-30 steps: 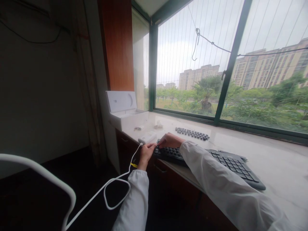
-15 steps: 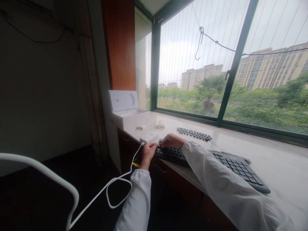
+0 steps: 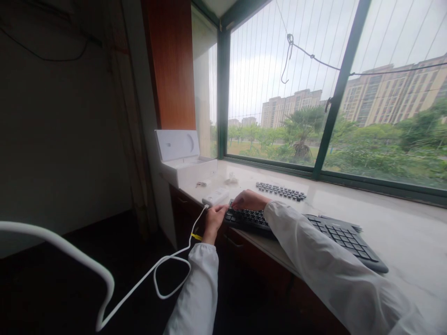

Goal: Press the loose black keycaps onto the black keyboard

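A black keyboard lies along the front edge of the counter, its left half (image 3: pixel 256 219) with many key positions stripped of caps and its right half (image 3: pixel 349 239) carrying caps. Over the left end, my right hand (image 3: pixel 250 200) is closed in a pinch; anything between its fingertips is too small to make out. My left hand (image 3: pixel 214 221) is beside the keyboard's left corner, thumb and fingers pressed together, contents likewise unclear. Behind the keyboard, several loose black keycaps (image 3: pixel 281 191) are laid out in rows. Left of my hands lies a white power bank-like device (image 3: pixel 217 196) with a cable plugged in.
An open white box (image 3: pixel 186 171) stands at the counter's left end. Small metal and white bits (image 3: pixel 231 179) lie near it. The white cable (image 3: pixel 171 257) loops down off the edge towards me. Green-framed windows (image 3: pixel 272 163) border the counter (image 3: pixel 408 218) at the back.
My right fingertips have lifted a little and drawn slightly apart from my left fingertips. The view has shifted slightly; the keyboard and loose keycaps look unchanged.
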The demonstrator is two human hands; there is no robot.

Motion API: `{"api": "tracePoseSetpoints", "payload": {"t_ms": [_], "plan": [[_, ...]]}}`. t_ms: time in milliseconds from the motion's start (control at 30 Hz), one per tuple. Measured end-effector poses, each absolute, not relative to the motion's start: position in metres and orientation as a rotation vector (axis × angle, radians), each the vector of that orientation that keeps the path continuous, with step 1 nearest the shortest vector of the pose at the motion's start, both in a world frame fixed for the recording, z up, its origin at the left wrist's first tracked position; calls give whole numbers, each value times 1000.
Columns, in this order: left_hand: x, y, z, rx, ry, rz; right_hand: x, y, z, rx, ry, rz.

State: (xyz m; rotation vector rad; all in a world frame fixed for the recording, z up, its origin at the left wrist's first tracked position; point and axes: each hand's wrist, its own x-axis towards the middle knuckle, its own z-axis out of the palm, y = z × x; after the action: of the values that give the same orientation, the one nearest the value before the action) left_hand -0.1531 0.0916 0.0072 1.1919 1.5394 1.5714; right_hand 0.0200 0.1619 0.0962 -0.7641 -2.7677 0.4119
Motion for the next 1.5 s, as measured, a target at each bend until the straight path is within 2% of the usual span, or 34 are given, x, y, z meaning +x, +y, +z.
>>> {"api": "tracePoseSetpoints", "payload": {"t_ms": [333,1033,1500], "plan": [[-152,89,10,1172,1560,1578,16,154,100,-826,-2803,400],[-154,93,5,1208,1480,1561,10,147,107,-1021,-2832,154],[-152,93,6,1173,1508,1572,10,147,108,-1052,-2837,141]]}}
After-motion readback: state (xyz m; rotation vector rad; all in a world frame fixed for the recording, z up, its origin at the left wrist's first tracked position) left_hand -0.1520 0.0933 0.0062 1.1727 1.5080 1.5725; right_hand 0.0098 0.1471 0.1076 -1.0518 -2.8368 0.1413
